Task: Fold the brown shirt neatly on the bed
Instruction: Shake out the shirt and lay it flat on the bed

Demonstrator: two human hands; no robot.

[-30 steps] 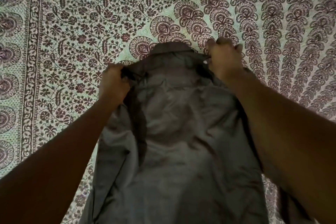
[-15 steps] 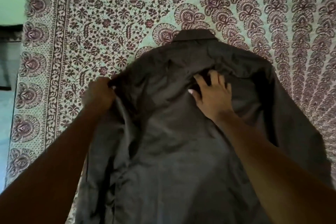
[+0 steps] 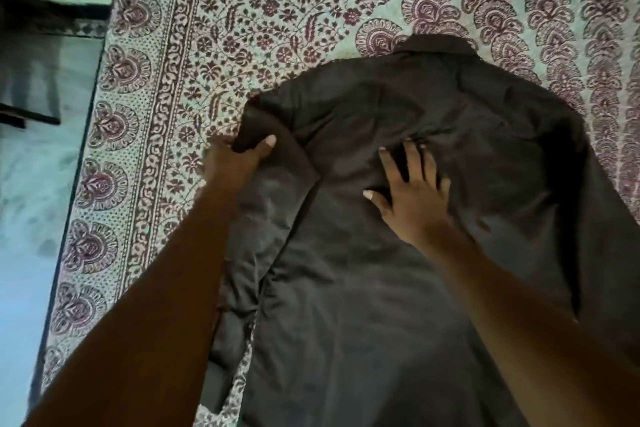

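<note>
On the bed [image 3: 242, 28], the brown shirt [image 3: 398, 253] now lies spread; left hand [image 3: 235, 166] grip holds its shoulder, right hand [image 3: 412, 198] flat, smoothing before folding.

The dark brown cloth shirt [image 3: 398, 253] lies spread out flat on the bed with the flower-print cover [image 3: 242, 28], back side up. Its collar points to the far end. The left sleeve is folded in and runs down along the shirt's left side.
</note>
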